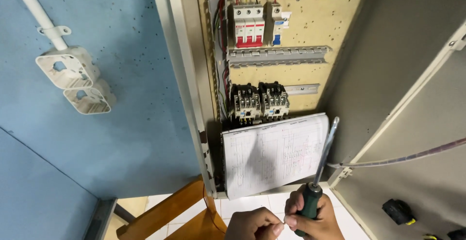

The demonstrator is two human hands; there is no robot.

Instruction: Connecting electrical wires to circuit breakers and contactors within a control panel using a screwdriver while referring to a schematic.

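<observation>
- Screwdriver point(320, 172) with a green handle stands nearly upright in the right hand point(313, 218), whose grip is wrapped tight round the handle; the shaft tip rises in front of the wiring diagram sheet point(274, 152).
- Left hand point(255, 225) sits just beside the right, fingertips pinched together on something too small to make out, touching or almost touching the right thumb.
- Diagram sheet leans inside the open electrical cabinet point(194, 99), below two black contactors point(259, 101); red-and-white circuit breakers point(250, 24) sit on the rail above.
- Judged step: the tool is held ready and away from any terminal, and the hands look busy with a small part at the handle.
- Next move would call for lifting the tip to a chosen screw, clear of the thin tube point(403, 158) crossing from the right.
- Wooden chair point(179, 215) stands below; white conduit boxes point(77, 79) hang on the blue wall.
</observation>
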